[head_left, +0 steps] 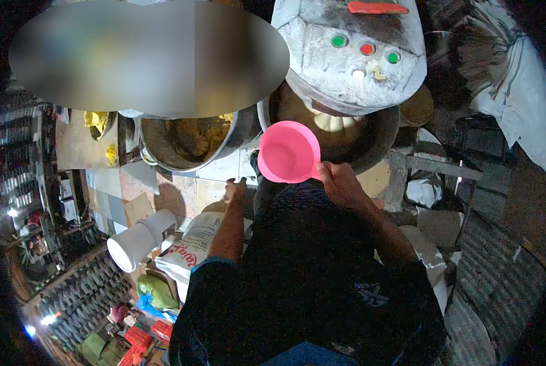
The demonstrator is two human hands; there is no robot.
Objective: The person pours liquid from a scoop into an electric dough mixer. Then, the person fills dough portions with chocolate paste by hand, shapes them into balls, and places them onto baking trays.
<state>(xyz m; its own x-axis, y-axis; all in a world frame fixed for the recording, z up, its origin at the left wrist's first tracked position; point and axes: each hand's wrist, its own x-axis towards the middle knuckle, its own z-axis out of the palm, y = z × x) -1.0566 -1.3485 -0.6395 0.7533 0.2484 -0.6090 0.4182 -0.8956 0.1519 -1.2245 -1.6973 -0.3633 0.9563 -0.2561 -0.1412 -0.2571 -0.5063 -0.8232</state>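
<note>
A pink scoop (289, 152) is held by its handle in my right hand (341, 183), its round bowl facing up, with no contents visible. It is over the near left rim of the large mixer bowl (379, 143), which has a pale mixing tool (334, 122) inside it. My left hand (235, 190) hangs low over the tiled floor, fingers apart, holding nothing. A white printed sack (201, 238) stands beside my left forearm. Left of the mixer is a metal pot (215, 155) with yellow-brown material inside.
The white mixer housing (328, 67) with green and red buttons overhangs the bowl. A white bucket (132, 244) lies tilted at the left. Yellow material (96, 122) is at the far left. Corrugated sheets (498, 274) are at the right. A blurred area covers the upper left.
</note>
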